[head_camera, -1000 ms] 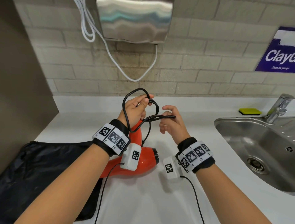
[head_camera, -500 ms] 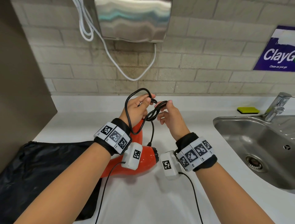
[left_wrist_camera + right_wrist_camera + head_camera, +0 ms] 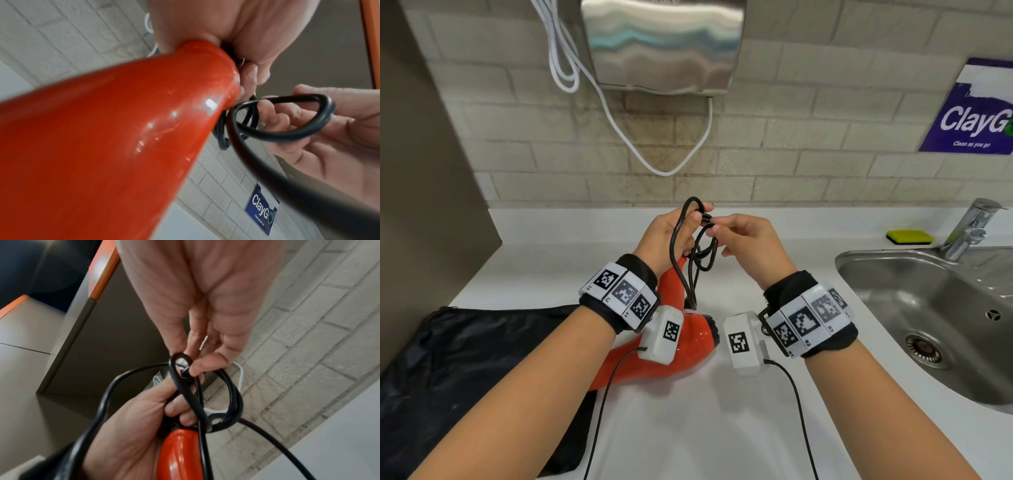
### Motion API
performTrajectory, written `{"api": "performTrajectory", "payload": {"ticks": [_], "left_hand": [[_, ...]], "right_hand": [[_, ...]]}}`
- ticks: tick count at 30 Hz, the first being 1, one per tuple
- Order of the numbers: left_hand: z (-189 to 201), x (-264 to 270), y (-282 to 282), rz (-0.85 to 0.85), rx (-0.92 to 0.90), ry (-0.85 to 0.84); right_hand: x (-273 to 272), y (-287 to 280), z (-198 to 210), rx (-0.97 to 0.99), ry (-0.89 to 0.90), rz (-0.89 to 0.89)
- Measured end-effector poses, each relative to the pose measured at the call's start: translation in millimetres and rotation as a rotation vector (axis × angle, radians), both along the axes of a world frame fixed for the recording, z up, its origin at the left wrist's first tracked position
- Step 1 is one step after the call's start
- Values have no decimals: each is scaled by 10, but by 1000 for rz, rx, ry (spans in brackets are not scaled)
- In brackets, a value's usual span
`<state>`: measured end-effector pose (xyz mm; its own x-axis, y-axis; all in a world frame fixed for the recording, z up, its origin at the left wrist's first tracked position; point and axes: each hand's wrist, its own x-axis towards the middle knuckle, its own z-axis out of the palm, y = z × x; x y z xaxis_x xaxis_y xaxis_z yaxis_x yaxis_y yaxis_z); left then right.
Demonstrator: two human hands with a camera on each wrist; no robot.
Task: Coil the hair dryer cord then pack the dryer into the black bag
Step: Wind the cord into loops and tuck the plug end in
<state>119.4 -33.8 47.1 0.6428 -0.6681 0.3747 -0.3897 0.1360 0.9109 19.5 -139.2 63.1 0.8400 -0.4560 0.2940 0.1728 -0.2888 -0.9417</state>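
Both hands meet above the white surface (image 3: 688, 428), working the black cord (image 3: 676, 246) of the red hair dryer (image 3: 688, 346). The left hand (image 3: 664, 236) curls round the end of the dryer's handle and grips the gathered loops against it. The right hand (image 3: 750, 240) pinches a loop of the cord between thumb and fingertips (image 3: 207, 365) — right up against the left hand's fingers. The dryer's body rests on the surface below the wrists, its handle tilted up into the left hand. The black bag (image 3: 458, 370) lies flat on the surface at the left, touching the dryer's body. A steel sink (image 3: 928, 308) sits at the right, with a yellow sponge (image 3: 909, 236) behind it.
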Motion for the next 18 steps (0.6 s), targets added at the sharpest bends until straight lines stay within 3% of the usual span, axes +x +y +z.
{"api": "performTrajectory", "payload": {"ticks": [7,12,18], "left_hand": [[47,-100,-11,-84,26,4],[47,-105,4,-125,23,-13],[-2,-77,-5,-149,-40,28]], "right_hand": [[136,-15,-111,-179,-10,-298],[147,-29,-182,-70,-36,40],[156,-68,-335,-54,26,75]]}}
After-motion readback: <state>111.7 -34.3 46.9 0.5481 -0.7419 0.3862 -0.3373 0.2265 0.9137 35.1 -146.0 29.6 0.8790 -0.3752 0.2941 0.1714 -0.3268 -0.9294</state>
